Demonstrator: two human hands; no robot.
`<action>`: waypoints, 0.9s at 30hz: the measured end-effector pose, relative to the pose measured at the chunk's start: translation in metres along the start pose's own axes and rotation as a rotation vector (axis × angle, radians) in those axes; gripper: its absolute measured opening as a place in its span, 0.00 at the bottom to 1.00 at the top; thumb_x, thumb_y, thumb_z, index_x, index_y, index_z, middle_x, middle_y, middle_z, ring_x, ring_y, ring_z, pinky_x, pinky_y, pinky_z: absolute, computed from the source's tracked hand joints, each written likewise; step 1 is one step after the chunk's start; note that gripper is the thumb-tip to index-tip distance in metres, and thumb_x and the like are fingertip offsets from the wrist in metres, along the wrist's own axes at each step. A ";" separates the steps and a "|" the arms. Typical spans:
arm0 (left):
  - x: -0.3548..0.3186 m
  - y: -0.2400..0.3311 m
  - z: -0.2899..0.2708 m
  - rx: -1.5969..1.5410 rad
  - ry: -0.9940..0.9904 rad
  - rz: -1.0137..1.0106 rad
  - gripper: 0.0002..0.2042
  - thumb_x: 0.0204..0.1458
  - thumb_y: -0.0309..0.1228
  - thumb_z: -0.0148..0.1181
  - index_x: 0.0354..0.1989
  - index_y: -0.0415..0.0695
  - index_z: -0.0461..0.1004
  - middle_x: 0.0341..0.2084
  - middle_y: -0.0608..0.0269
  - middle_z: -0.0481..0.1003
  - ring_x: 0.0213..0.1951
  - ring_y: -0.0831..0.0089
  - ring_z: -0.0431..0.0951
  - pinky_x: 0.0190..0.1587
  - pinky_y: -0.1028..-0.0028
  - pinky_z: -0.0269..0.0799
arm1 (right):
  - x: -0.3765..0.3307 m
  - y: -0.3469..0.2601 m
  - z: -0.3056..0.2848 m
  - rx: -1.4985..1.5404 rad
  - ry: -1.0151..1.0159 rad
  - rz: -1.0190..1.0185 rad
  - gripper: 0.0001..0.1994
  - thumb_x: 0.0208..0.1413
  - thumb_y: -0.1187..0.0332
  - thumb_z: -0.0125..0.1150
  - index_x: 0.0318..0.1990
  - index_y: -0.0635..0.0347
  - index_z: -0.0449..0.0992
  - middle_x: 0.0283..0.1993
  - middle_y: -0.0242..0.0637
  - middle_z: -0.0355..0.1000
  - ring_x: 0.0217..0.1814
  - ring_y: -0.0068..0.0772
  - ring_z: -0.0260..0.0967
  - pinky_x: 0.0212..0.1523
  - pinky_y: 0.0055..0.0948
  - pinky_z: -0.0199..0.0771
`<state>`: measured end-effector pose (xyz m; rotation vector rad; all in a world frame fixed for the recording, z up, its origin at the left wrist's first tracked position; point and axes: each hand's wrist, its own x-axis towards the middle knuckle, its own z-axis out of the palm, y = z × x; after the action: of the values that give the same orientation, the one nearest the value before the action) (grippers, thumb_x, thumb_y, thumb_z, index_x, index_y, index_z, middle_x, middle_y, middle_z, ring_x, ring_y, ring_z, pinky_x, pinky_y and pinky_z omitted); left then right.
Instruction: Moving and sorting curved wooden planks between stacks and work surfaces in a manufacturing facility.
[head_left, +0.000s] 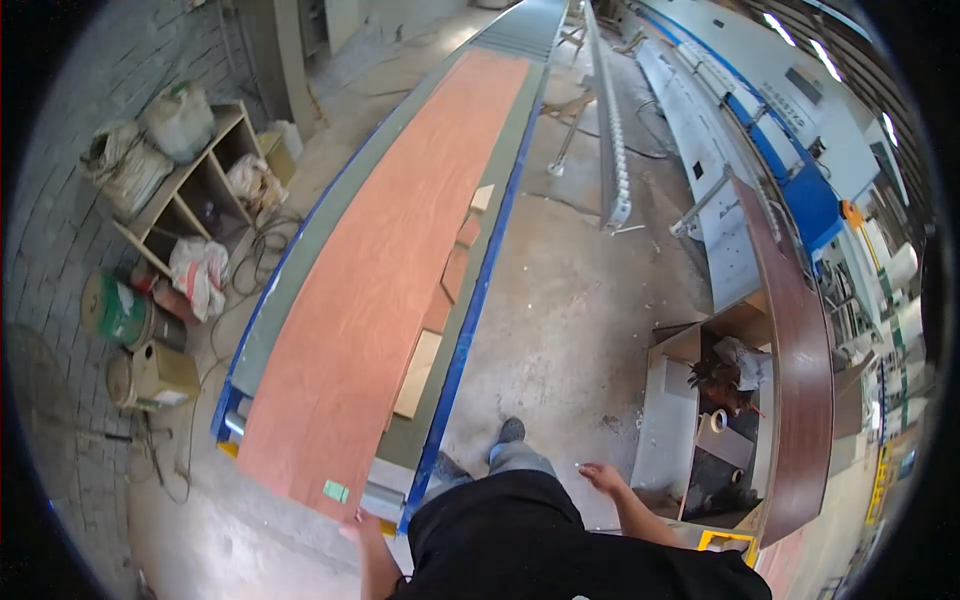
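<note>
Long reddish veneer sheet [390, 250] flat on roller conveyor, near end overhanging.

Bright daylight, fisheye-bent edges, dark rim

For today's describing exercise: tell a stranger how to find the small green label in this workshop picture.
Start at the long roller conveyor with blue side rails that runs up the middle of the floor. A long reddish-brown board lies on it. The green label sits on the board's near end, close to the left hand; it is the only green patch on that plain red surface.
</note>
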<state>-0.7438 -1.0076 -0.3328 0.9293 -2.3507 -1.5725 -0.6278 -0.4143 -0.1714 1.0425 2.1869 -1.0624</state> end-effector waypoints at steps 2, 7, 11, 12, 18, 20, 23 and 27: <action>0.003 0.007 0.014 -0.128 0.048 -0.065 0.15 0.58 0.28 0.46 0.50 0.33 0.70 0.49 0.58 0.73 0.52 0.66 0.71 0.54 0.68 0.70 | -0.002 0.005 -0.003 0.089 0.000 0.001 0.27 0.55 0.49 0.61 0.53 0.62 0.76 0.50 0.47 0.77 0.52 0.40 0.74 0.54 0.34 0.71; 0.007 0.016 0.017 -0.164 0.179 -0.164 0.15 0.58 0.31 0.48 0.48 0.34 0.72 0.46 0.56 0.75 0.50 0.64 0.74 0.52 0.67 0.72 | 0.002 0.013 0.002 0.105 -0.028 0.063 0.27 0.55 0.48 0.60 0.54 0.59 0.76 0.51 0.45 0.76 0.53 0.40 0.74 0.55 0.34 0.70; 0.017 0.015 0.021 -1.437 0.491 -0.709 0.16 0.57 0.32 0.49 0.49 0.34 0.72 0.48 0.56 0.75 0.51 0.64 0.74 0.50 0.68 0.74 | -0.002 0.000 -0.003 0.040 -0.027 0.027 0.27 0.55 0.47 0.60 0.54 0.59 0.76 0.53 0.44 0.76 0.55 0.40 0.73 0.56 0.34 0.69; 0.018 0.014 0.020 -1.383 0.516 -0.735 0.16 0.57 0.32 0.49 0.48 0.35 0.73 0.48 0.56 0.75 0.51 0.64 0.74 0.49 0.68 0.74 | 0.002 0.003 -0.001 0.036 -0.020 0.008 0.26 0.55 0.47 0.60 0.53 0.59 0.76 0.51 0.43 0.77 0.52 0.39 0.74 0.54 0.33 0.70; 0.013 0.015 0.015 -1.154 0.149 -0.533 0.14 0.58 0.34 0.50 0.43 0.35 0.75 0.42 0.57 0.78 0.43 0.66 0.78 0.44 0.69 0.76 | 0.004 0.000 -0.002 0.044 -0.008 0.012 0.27 0.55 0.46 0.59 0.54 0.58 0.76 0.51 0.43 0.76 0.53 0.39 0.73 0.55 0.34 0.70; 0.012 0.017 0.017 -1.125 0.084 -0.541 0.14 0.58 0.33 0.50 0.42 0.35 0.74 0.41 0.57 0.78 0.43 0.66 0.78 0.43 0.69 0.76 | 0.004 -0.002 -0.001 0.043 -0.025 0.015 0.28 0.55 0.45 0.59 0.54 0.59 0.75 0.54 0.43 0.75 0.55 0.41 0.73 0.57 0.35 0.69; 0.007 0.019 0.017 -1.075 -0.010 -0.557 0.13 0.58 0.33 0.50 0.42 0.35 0.74 0.41 0.57 0.77 0.42 0.65 0.78 0.42 0.68 0.75 | 0.003 -0.001 0.000 0.040 -0.043 0.036 0.29 0.54 0.45 0.59 0.54 0.60 0.76 0.53 0.44 0.75 0.55 0.41 0.73 0.57 0.35 0.69; 0.001 0.025 0.017 -1.006 -0.134 -0.573 0.12 0.58 0.32 0.50 0.41 0.36 0.74 0.40 0.57 0.77 0.41 0.65 0.78 0.41 0.67 0.75 | 0.000 -0.005 -0.001 0.057 -0.017 0.000 0.29 0.54 0.45 0.60 0.53 0.60 0.76 0.53 0.44 0.76 0.54 0.39 0.73 0.56 0.34 0.70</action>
<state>-0.7630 -0.9886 -0.3186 1.2394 -1.0150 -2.6462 -0.6318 -0.4156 -0.1680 1.0541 2.1543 -1.1351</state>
